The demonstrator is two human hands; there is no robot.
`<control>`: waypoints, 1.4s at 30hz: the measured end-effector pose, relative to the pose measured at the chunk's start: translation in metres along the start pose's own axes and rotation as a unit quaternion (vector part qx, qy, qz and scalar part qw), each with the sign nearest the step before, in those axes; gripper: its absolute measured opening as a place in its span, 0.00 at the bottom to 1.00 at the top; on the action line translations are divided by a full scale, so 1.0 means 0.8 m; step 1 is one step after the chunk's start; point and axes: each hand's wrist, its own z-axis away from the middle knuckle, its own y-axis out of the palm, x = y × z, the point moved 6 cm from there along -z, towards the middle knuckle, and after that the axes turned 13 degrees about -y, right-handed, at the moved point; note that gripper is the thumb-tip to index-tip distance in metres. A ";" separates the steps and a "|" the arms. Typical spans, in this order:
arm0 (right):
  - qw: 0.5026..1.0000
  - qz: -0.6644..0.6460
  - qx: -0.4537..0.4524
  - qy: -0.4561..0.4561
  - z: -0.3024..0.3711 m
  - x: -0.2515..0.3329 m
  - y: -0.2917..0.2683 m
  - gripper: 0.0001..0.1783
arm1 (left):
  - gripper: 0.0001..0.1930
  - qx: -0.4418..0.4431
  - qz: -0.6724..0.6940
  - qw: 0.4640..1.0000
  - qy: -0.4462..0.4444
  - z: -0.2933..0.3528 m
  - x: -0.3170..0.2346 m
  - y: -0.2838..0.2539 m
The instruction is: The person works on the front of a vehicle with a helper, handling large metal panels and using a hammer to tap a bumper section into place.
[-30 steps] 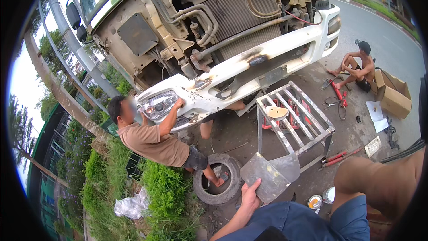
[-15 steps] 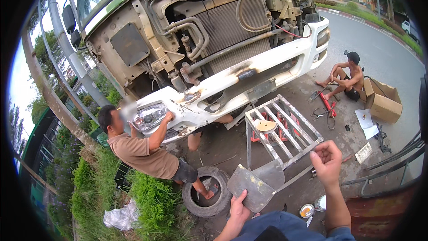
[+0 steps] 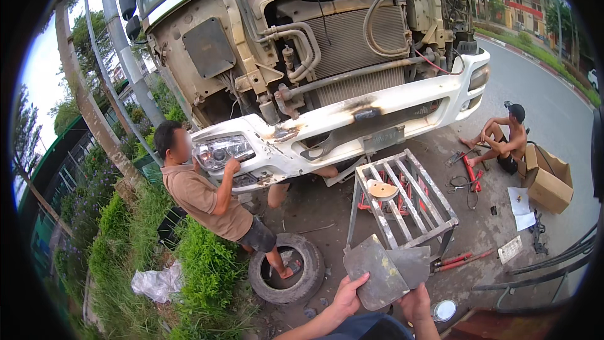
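Low at the front, I have two thin, scuffed grey plates that overlap. My left hand [image 3: 350, 294] grips the left plate [image 3: 375, 272] by its lower left edge, thumb on top. Yellowish specks dot that plate's face. Beneath its right side the second, smooth grey plate [image 3: 412, 264] sticks out. My right hand [image 3: 416, 305] is closed at this second plate's lower edge; its fingers are partly hidden. Just beyond the plates stands a white-worn metal rack [image 3: 409, 198] with slats, and a pale yellow, roundish flat piece [image 3: 382, 189] lies on top.
A truck front with a damaged white bumper [image 3: 327, 129] fills the far side. One person [image 3: 207, 195] holds the headlight, a foot inside a tire [image 3: 306, 277]; another [image 3: 503, 135] sits by a cardboard box [image 3: 547, 179]. Red-handled cutters [image 3: 456, 261] and a can [image 3: 444, 310] lie right.
My right hand has come down and left from its raised place to the right plate's lower edge. Both plates have moved right, and the view has shifted a little.
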 end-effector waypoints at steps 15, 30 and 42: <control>0.976 0.193 -0.086 0.060 -0.017 -0.012 -0.012 0.26 | 0.20 -0.045 -0.011 0.999 -0.001 0.017 0.002 -0.006; 0.970 0.205 -0.090 0.090 -0.023 -0.023 0.027 0.29 | 0.17 -0.010 0.040 0.999 0.006 0.014 -0.010 -0.001; 0.952 0.294 -0.019 0.083 -0.017 -0.052 0.008 0.28 | 0.19 -0.003 0.023 1.000 0.003 0.008 -0.018 -0.018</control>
